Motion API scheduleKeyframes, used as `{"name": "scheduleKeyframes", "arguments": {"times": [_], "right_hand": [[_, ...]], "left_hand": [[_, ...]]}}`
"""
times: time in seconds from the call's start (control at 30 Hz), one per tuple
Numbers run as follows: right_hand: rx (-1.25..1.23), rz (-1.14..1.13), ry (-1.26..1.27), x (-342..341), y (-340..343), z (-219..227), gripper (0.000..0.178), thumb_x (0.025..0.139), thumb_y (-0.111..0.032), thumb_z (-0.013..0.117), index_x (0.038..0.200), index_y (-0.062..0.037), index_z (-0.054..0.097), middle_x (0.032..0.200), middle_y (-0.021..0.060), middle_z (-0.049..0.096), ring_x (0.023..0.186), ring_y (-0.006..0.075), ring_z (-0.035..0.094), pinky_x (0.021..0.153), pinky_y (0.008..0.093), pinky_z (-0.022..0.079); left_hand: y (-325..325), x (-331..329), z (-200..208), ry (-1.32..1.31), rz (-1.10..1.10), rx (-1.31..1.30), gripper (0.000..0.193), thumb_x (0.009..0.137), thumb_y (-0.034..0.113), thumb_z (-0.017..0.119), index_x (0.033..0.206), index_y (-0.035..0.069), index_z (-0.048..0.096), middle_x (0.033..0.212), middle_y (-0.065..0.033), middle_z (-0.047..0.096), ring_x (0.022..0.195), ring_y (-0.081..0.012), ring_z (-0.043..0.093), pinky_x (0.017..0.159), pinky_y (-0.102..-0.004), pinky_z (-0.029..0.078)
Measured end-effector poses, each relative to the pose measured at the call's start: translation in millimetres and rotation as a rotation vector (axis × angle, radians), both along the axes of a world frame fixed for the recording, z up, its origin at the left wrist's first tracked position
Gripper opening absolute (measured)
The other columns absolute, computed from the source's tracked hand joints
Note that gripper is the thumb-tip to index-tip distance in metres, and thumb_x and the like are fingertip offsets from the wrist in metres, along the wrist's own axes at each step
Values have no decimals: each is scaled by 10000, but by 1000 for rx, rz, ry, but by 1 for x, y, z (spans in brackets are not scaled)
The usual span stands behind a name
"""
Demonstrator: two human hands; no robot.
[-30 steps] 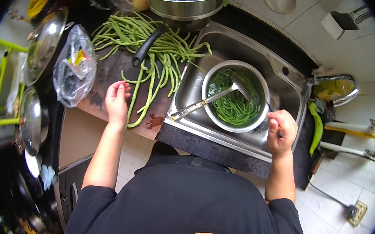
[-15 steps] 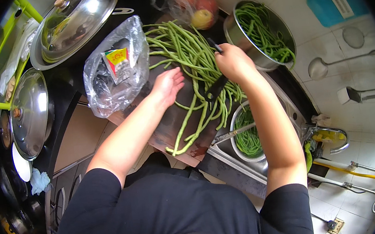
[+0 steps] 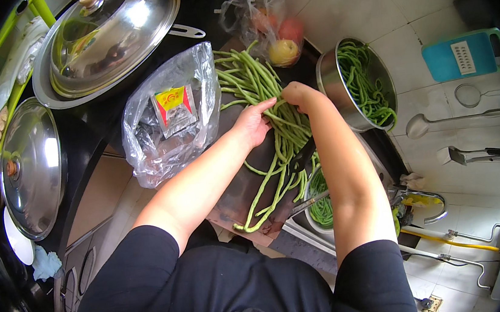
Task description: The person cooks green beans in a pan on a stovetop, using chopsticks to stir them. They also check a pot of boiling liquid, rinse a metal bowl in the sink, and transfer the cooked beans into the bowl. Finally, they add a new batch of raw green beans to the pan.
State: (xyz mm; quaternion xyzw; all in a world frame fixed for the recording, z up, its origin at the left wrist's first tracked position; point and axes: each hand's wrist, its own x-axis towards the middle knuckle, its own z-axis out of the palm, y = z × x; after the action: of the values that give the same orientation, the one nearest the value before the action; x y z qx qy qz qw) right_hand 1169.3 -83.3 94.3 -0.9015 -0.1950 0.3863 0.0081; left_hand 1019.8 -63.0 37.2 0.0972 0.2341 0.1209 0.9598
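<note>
Long green beans (image 3: 254, 79) lie in a loose heap on a dark board (image 3: 229, 185) in front of me. My left hand (image 3: 254, 124) reaches the heap's left side, its thumb laid over the beans and its fingers curled against them. Just to the right, my right hand (image 3: 300, 96) is closed at the top of the same bundle; its fingertips are mostly hidden. Below my right wrist, a flat black tool (image 3: 302, 158) lies across the beans, partly covered, so its kind is unclear.
Right of the beans stands a steel pot (image 3: 332, 89) holding beans. A bowl of beans (image 3: 322, 206) sits in the sink. Left lies a clear plastic bag (image 3: 142, 149) with a small packet (image 3: 174, 110). Bagged fruit (image 3: 283, 52) and lidded pans (image 3: 110, 43) are farther back.
My left hand has moved rightward onto the beans. My right hand has come in beside it, and the black handle that stuck out of it no longer shows. The whole view has shifted slightly.
</note>
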Motion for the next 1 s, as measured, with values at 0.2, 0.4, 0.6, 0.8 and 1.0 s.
{"name": "scheduleKeyframes", "arguments": {"times": [0.2,0.4,0.6,0.8,1.0], "right_hand": [[68,27,227,-23,-14,53,189,804,-183,474,861,-25,560,738,68,522,583,180,449,484,326,370],[290,103,240,-62,-36,86,184,797,-259,542,826,-83,590,554,-21,447,408,88,371,365,264,264],[525,154,-222,-94,-47,80,294,734,-231,662,890,16,625,757,174,633,687,288,617,678,346,471],[766,81,-393,-113,-59,87,251,720,-215,673,863,-15,622,814,174,635,778,333,609,720,364,477],[777,-185,-63,-101,-73,95,291,673,-219,757,790,0,605,711,67,631,641,114,568,636,257,465]], "left_hand": [[8,1,4,-119,-183,-29,412,759,212,690,1094,21,544,1075,-118,600,1001,-251,564,922,-404,415],[20,-24,-7,-336,-245,-71,449,737,228,697,1114,31,553,1008,-111,627,906,-227,613,847,-405,481],[20,-34,6,-416,-227,-52,529,704,273,718,1124,6,539,1038,-135,615,939,-264,601,879,-419,467],[18,-39,14,-463,-169,-52,744,688,335,730,1274,14,404,1140,-154,568,1030,-289,564,937,-454,420],[12,-43,54,-677,-230,-2,858,665,327,734,1317,-42,315,1305,-200,419,1183,-288,447,1022,-432,327]]}}
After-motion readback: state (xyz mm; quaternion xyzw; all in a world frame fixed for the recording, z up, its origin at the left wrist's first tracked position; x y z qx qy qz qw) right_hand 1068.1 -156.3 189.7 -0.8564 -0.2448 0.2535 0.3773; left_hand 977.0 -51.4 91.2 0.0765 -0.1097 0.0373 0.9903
